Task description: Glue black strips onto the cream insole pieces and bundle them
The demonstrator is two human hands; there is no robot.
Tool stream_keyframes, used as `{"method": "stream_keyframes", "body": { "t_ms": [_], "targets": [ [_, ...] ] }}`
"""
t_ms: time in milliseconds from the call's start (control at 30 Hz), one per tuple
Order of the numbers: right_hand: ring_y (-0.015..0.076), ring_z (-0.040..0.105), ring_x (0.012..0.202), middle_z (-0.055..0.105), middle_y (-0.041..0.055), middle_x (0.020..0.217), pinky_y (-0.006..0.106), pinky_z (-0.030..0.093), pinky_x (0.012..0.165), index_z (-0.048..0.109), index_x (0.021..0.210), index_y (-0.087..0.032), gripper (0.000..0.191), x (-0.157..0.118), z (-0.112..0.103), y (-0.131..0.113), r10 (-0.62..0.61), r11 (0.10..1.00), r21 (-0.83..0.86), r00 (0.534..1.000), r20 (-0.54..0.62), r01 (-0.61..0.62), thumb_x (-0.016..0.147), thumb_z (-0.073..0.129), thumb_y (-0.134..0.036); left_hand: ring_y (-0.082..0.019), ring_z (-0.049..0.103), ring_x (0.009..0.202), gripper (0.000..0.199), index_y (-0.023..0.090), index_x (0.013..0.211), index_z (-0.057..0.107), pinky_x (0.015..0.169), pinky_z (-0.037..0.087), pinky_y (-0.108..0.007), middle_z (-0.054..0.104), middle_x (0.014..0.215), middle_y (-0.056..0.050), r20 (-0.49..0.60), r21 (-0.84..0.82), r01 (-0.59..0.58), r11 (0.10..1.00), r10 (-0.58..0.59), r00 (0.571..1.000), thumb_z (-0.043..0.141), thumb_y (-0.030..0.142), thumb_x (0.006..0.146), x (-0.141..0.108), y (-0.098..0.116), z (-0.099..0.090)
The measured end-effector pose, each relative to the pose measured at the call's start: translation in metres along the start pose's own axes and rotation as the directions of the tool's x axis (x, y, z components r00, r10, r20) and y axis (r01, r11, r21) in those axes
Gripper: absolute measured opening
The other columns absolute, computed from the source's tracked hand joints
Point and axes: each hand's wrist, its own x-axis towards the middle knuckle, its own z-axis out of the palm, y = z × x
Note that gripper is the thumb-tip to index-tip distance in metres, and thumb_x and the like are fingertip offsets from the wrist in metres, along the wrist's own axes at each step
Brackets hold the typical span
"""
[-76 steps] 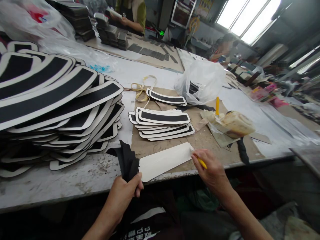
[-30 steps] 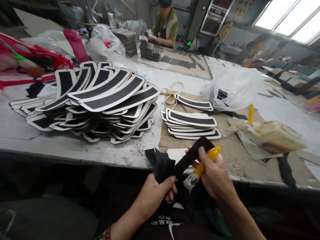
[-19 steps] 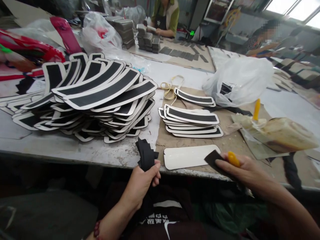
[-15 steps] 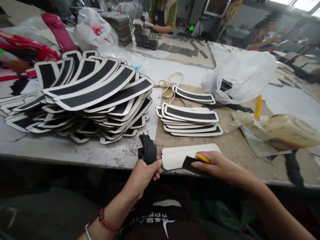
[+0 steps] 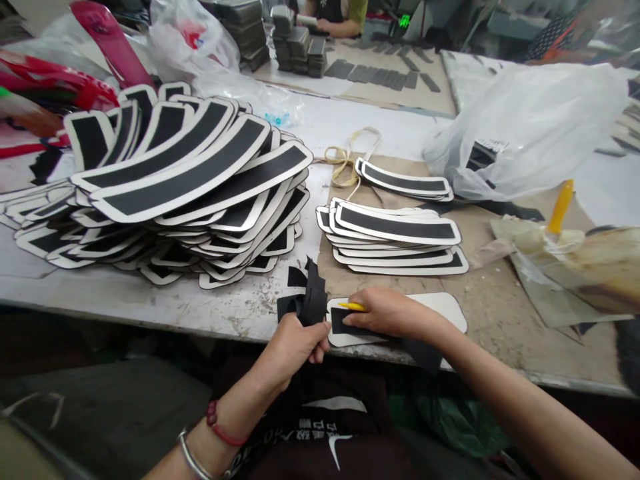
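Observation:
A bunch of black strips [image 5: 313, 297] is gripped in my left hand [image 5: 300, 341], whose thumb and fingertips pinch at the left end of a white curved-edge panel [image 5: 443, 310]. My right hand [image 5: 393, 313] lies over the panel's middle, fingertips down on a single black strip [image 5: 340, 321] at its left end. A slim yellow tool [image 5: 352, 307] pokes out of that hand; its other end is hidden. The strip's far end hangs out below my right wrist, past the table's front edge.
To the left rises a large heap of white panels with black strips [image 5: 190, 193]. Smaller stacked panels [image 5: 400, 230] lie just beyond my hands. A plastic bag [image 5: 530, 133] and a yellow-handled brush [image 5: 561, 207] by a glue-stained container are at right. A co-worker [image 5: 340, 17] sits across.
My right hand has moved left along the panel, carrying the yellow tool, and the black strip's end now lies at the panel's left end. My left hand stays nearly in place.

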Motion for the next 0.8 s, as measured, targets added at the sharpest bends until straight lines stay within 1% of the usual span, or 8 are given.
{"method": "stream_keyframes", "body": {
  "t_ms": [267,333,433,533,600,667,733,800],
  "targets": [
    [0.0198,0.060,0.071,0.068,0.0080,0.079,0.024,0.032,0.056,0.067,0.084,-0.018,0.023,0.001,0.002,0.001,-0.005,0.997,-0.078,1.000,-0.005,0.005,0.085,0.055,-0.038,-0.008,0.042,0.035,0.033,0.013,0.045,0.055,0.039,0.030,-0.020,0.049,0.039,-0.001,-0.028,-0.030,0.035,0.999,-0.035,0.999,0.058,0.034,0.070,-0.001,0.005,0.003],
    [0.0205,0.061,0.073,0.068,0.0084,0.080,0.025,0.032,0.057,0.068,0.085,-0.018,0.023,0.002,0.003,0.000,-0.006,0.996,-0.087,1.000,-0.006,0.005,0.085,0.055,-0.037,-0.008,0.041,0.034,0.034,0.014,0.044,0.053,0.037,0.029,-0.020,0.049,0.040,-0.001,-0.060,-0.048,0.036,0.998,-0.039,0.997,0.061,0.037,0.068,0.000,0.005,0.006],
    [0.0217,0.061,0.073,0.068,0.0097,0.081,0.025,0.032,0.056,0.067,0.084,-0.017,0.024,0.002,0.003,-0.005,0.006,0.994,-0.108,1.000,-0.025,-0.009,0.085,0.055,-0.038,-0.008,0.036,0.030,0.037,0.015,0.040,0.049,0.034,0.026,-0.021,0.043,0.036,0.001,-0.116,-0.039,0.023,0.999,-0.027,0.993,0.060,0.037,0.068,0.002,0.001,0.010],
    [0.0222,0.060,0.074,0.067,0.0092,0.081,0.026,0.031,0.056,0.066,0.084,-0.018,0.022,-0.008,0.002,-0.003,0.009,0.995,-0.096,0.999,-0.052,-0.014,0.083,0.057,-0.038,-0.008,0.034,0.029,0.037,0.017,0.039,0.046,0.033,0.025,-0.021,0.041,0.034,0.002,-0.146,-0.033,0.015,0.999,-0.020,0.989,0.059,0.036,0.068,0.004,-0.004,0.013],
    [0.0211,0.060,0.074,0.067,0.0070,0.080,0.025,0.032,0.057,0.064,0.083,-0.019,0.019,-0.025,0.000,0.010,0.041,0.997,-0.065,0.997,-0.062,-0.045,0.082,0.058,-0.037,-0.008,0.034,0.029,0.039,0.017,0.038,0.045,0.034,0.024,-0.021,0.039,0.033,0.002,-0.158,-0.027,0.011,1.000,-0.015,0.987,0.060,0.037,0.068,0.003,-0.006,0.013],
    [0.0192,0.058,0.072,0.065,0.0046,0.078,0.024,0.034,0.059,0.062,0.079,-0.020,0.019,-0.049,-0.002,0.032,0.120,0.993,0.001,0.989,-0.084,-0.121,0.083,0.056,-0.037,-0.008,0.034,0.029,0.042,0.017,0.036,0.044,0.034,0.024,-0.021,0.038,0.031,0.001,-0.167,-0.027,-0.002,1.000,-0.002,0.986,0.061,0.040,0.067,0.002,-0.007,0.013],
    [0.0181,0.057,0.070,0.064,0.0036,0.077,0.025,0.036,0.062,0.060,0.077,-0.019,0.021,-0.074,-0.003,0.059,0.212,0.976,0.088,0.967,-0.141,-0.201,0.085,0.052,-0.037,-0.007,0.034,0.029,0.043,0.016,0.035,0.045,0.035,0.025,-0.021,0.039,0.030,0.001,-0.175,-0.025,-0.013,1.000,0.008,0.984,0.062,0.041,0.066,0.001,-0.007,0.012],
    [0.0188,0.057,0.071,0.064,0.0041,0.078,0.026,0.037,0.064,0.058,0.076,-0.019,0.023,-0.094,-0.001,0.083,0.287,0.953,0.161,0.934,-0.212,-0.256,0.086,0.048,-0.037,-0.008,0.034,0.028,0.044,0.016,0.035,0.045,0.035,0.025,-0.021,0.039,0.029,0.000,-0.178,-0.024,-0.005,1.000,0.000,0.984,0.062,0.042,0.065,0.000,-0.007,0.012]
  ]
}}
